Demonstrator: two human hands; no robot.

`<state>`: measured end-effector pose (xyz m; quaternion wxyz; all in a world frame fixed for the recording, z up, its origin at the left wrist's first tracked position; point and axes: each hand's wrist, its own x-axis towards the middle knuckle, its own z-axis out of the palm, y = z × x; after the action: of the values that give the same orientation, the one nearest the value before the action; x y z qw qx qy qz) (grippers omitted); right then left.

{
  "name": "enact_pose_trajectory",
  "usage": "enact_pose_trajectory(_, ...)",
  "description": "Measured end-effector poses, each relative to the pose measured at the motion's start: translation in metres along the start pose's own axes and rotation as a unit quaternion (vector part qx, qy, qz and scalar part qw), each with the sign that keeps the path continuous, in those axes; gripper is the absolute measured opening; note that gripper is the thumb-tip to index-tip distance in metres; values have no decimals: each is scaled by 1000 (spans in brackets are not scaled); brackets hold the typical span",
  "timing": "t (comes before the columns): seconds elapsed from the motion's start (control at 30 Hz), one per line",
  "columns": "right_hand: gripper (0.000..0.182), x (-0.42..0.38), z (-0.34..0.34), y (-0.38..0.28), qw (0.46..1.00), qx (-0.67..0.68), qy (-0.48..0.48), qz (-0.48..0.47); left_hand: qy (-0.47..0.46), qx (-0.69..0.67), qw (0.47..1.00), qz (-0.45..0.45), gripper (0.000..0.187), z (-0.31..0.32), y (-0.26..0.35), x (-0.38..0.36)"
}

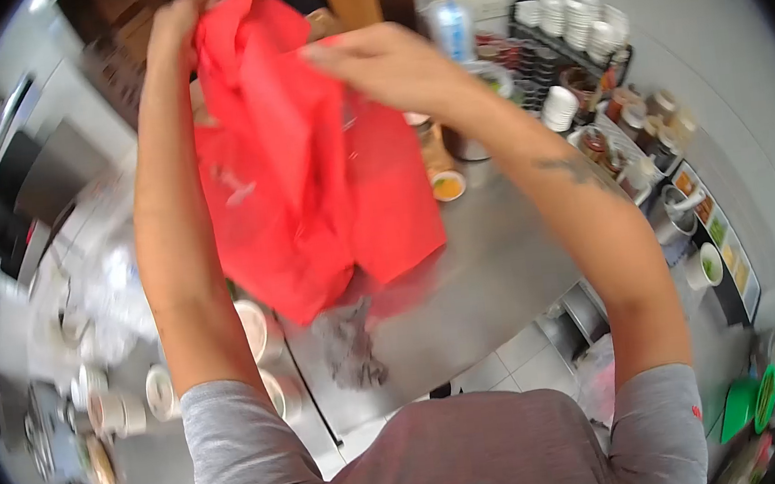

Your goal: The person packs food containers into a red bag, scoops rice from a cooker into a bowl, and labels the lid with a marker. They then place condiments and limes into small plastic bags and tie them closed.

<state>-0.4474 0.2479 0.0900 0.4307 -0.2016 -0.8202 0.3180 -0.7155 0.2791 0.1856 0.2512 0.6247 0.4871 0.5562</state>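
Observation:
A large red cloth or bag (pixel 306 184) hangs in front of me above the steel counter, its lower edge spread out. At its upper left corner, my left hand (pixel 178 23) is closed on the red material. My right hand (pixel 378 61) touches or holds its upper right edge; the fingers are blurred, and their grip is hard to make out. A crumpled grey rag (pixel 351 345) lies on the counter just below the red material. To the right of it stands a small cup with yellow contents (pixel 448 186).
Stacked white cups (pixel 572 19) stand in a black rack at the upper right, near jars (pixel 663 118) and a tray of ingredients (pixel 722 235). Round white containers (pixel 258 331) sit at the lower left. A green container (pixel 740 408) is at the lower right.

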Motion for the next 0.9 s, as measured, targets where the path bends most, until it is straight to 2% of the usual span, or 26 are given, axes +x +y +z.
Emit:
enact_pose_trajectory(0.03,45,-25,-6,-12,999,-2,19,34,-9,-96,995,28,25,-14,14,-16)
enact_pose_trajectory(0.07,43,-42,-3,12,994,-26,100,-31,-23,-191,980,54,25,-28,28,-31)
enact_pose_trajectory(0.1,39,-71,-1,13,990,-30,139,8,100,-179,978,46,27,-28,47,-36)
enact_pose_trajectory(0.13,30,-101,6,14,993,3,96,70,113,-228,967,13,29,-7,79,-77)
enact_pose_trajectory(0.17,29,-120,33,8,993,20,111,21,105,-267,958,17,25,-1,95,-101)
enact_pose_trajectory(0.2,33,-141,65,3,990,38,132,-22,149,-246,955,69,23,2,96,-124)
enact_pose_trajectory(0.23,38,-155,79,2,989,56,131,-41,185,-223,950,121,21,10,95,-145)
enact_pose_trajectory(0.27,46,-170,94,1,987,75,129,-59,281,-179,934,129,19,32,98,-176)
enact_pose_trajectory(0.3,54,-178,97,2,989,90,99,-61,281,-197,932,112,16,47,93,-202)
enact_pose_trajectory(0.33,63,-186,99,5,990,104,69,-64,284,-253,915,134,10,71,86,-233)
enact_pose_trajectory(0.37,68,-198,93,23,989,142,-13,-26,286,-222,922,137,18,92,79,-268)
enact_pose_trajectory(0.43,69,-226,93,24,975,214,-46,21,342,-265,897,88,19,117,43,-301)
enact_pose_trajectory(0.5,63,-257,96,16,980,198,-21,26,363,-358,860,-9,20,131,-12,-322)
enact_pose_trajectory(0.63,49,-285,101,8,983,175,-17,54,267,-507,808,-135,16,186,11,-356)
enact_pose_trajectory(0.7,43,-300,101,10,980,166,-23,103,278,-461,825,-171,16,220,30,-370)
enact_pose_trajectory(0.8,35,-320,75,14,968,156,7,197,93,-372,919,-94,17,222,-31,-385)
enact_pose_trajectory(0.87,31,-326,37,20,958,126,62,251,42,-215,974,-61,21,182,-68,-404)
enact_pose_trajectory(0.9,29,-328,13,21,953,99,99,269,96,50,993,-48,25,164,-96,-414)
